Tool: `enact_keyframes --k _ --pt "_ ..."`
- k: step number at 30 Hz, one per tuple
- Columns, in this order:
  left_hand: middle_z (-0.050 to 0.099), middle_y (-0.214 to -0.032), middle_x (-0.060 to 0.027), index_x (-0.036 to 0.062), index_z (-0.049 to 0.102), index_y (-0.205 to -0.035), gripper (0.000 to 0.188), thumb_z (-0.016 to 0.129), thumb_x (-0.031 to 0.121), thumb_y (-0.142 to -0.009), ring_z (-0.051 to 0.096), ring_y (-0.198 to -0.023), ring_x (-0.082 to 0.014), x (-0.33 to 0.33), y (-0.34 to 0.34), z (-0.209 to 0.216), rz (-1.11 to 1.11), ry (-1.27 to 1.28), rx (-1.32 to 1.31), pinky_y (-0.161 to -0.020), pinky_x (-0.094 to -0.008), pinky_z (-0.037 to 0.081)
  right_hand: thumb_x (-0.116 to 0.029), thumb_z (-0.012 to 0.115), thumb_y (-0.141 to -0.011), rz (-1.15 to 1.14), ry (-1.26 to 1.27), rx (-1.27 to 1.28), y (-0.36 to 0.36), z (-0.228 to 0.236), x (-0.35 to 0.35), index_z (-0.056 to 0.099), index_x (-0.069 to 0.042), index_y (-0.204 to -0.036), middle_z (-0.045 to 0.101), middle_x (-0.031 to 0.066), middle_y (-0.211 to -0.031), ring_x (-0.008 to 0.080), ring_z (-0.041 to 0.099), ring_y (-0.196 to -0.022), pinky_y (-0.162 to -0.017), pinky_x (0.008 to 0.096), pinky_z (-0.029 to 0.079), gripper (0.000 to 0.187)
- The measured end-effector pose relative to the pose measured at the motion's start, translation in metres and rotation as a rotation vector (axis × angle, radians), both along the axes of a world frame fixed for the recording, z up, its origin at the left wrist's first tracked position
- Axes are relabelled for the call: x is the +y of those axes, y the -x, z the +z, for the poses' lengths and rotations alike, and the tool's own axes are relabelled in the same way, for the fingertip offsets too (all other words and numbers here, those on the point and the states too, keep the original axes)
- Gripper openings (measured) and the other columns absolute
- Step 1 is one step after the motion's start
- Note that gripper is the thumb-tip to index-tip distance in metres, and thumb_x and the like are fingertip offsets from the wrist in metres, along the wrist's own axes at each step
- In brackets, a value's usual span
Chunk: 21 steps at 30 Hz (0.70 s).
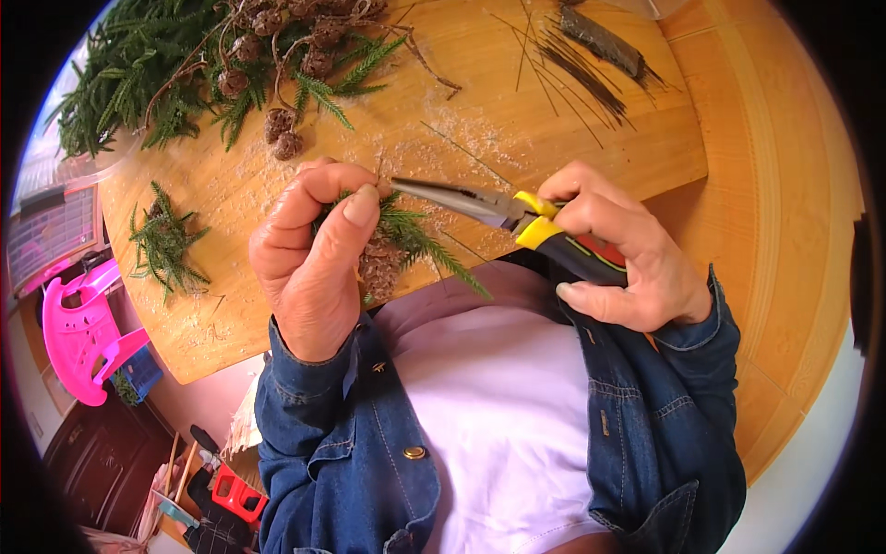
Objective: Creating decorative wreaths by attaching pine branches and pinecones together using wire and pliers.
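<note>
Pinched between the thumb and fingers of my left hand [314,240] is a green evergreen sprig [415,238]. A brown pine cone [380,268] hangs with it just below my thumb. My right hand [637,249] is wrapped round a pair of long-nose pliers [544,229] with black and yellow handles. The pliers' narrow tip points left and reaches close to my left fingertips, by a thin stem end. Whether the jaws grip that stem, I cannot tell. Part of the sprig is hidden behind my left fingers.
On the wooden table [480,55], green branches [138,74] and pine cones on twigs [318,32] pile up at the far left. A small sprig bundle [166,242] lies at the left. Thin dark wires [581,74] and a wrapped wire bundle [604,44] lie far right. A pink plastic chair [88,332] stands beyond the left edge.
</note>
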State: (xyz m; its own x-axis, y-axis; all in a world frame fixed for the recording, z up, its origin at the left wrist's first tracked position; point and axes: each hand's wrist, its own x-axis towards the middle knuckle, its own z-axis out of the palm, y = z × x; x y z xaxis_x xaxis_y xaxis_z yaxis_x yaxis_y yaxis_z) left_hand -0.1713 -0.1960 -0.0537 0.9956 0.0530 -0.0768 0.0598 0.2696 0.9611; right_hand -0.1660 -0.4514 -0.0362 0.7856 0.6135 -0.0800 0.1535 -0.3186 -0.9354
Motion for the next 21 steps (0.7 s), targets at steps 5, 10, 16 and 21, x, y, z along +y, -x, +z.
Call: enact_keyframes --k 5,10,16,21 --pt "0.057 -0.09 -0.003 -0.004 0.059 -0.094 0.013 0.057 0.007 -0.086 0.046 -0.082 -0.0082 0.005 0.001 -0.006 -0.028 0.019 -0.066 -0.075 -0.0202 0.035 -0.018 0.067 -0.068 0.071 -0.082 0.075 -0.004 -0.009 -0.003 0.057 -0.001 -0.099 0.051 0.0168 -0.11 0.0282 0.051 -0.099 -0.089 0.0361 0.038 0.037" --pt "0.055 -0.088 -0.0023 -0.0023 0.057 -0.094 0.014 0.056 0.009 -0.085 0.045 -0.081 -0.008 0.006 0.002 -0.006 -0.072 0.123 0.004 -0.074 -0.02 0.034 -0.018 0.066 -0.068 0.087 -0.121 0.089 -0.009 -0.015 -0.001 0.057 0.0 -0.099 0.052 0.0177 -0.11 0.0288 0.051 -0.099 -0.088 0.0364 0.038 0.037" --pt "0.052 -0.085 -0.0005 -0.0014 0.056 -0.092 0.013 0.056 0.009 -0.085 0.043 -0.078 -0.0069 0.005 0.0 -0.011 -0.059 0.139 0.002 -0.071 -0.0197 0.033 -0.019 0.064 -0.068 0.095 -0.122 0.159 -0.012 -0.017 0.002 0.057 0.0 -0.098 0.052 0.0171 -0.109 0.0272 0.051 -0.098 -0.088 0.0364 0.038 0.036" --pt "0.051 -0.085 0.0002 -0.0018 0.056 -0.093 0.013 0.057 0.009 -0.086 0.043 -0.078 -0.0066 0.007 0.002 -0.014 -0.041 0.15 0.054 -0.071 -0.0198 0.033 -0.015 0.064 -0.067 0.09 -0.134 0.179 -0.012 -0.017 0.007 0.057 0.0 -0.097 0.052 0.0156 -0.107 0.0249 0.051 -0.095 -0.086 0.0347 0.038 0.034"
